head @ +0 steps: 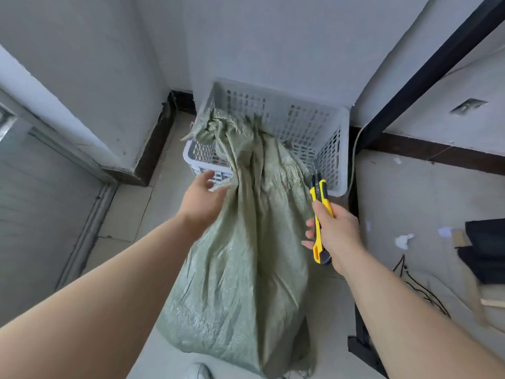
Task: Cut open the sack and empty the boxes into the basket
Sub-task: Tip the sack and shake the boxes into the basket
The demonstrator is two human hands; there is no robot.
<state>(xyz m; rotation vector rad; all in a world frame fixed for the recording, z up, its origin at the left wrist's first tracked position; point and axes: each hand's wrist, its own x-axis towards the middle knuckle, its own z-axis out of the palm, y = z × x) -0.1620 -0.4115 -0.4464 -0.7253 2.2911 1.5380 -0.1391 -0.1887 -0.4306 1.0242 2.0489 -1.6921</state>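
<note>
Green woven sack (246, 242) mouth over basket (343, 149) rim.

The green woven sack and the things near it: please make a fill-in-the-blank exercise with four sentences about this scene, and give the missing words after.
1. The right hand holds a yellow and black ____ with its blade pointing up.
2. The top of the green woven sack leans over the rim of the white plastic ____.
3. The open left hand touches the sack's ____ side.
4. The neck of the sack is bunched, and no ____ are visible.

Missing words: utility knife; basket; left; boxes
</note>
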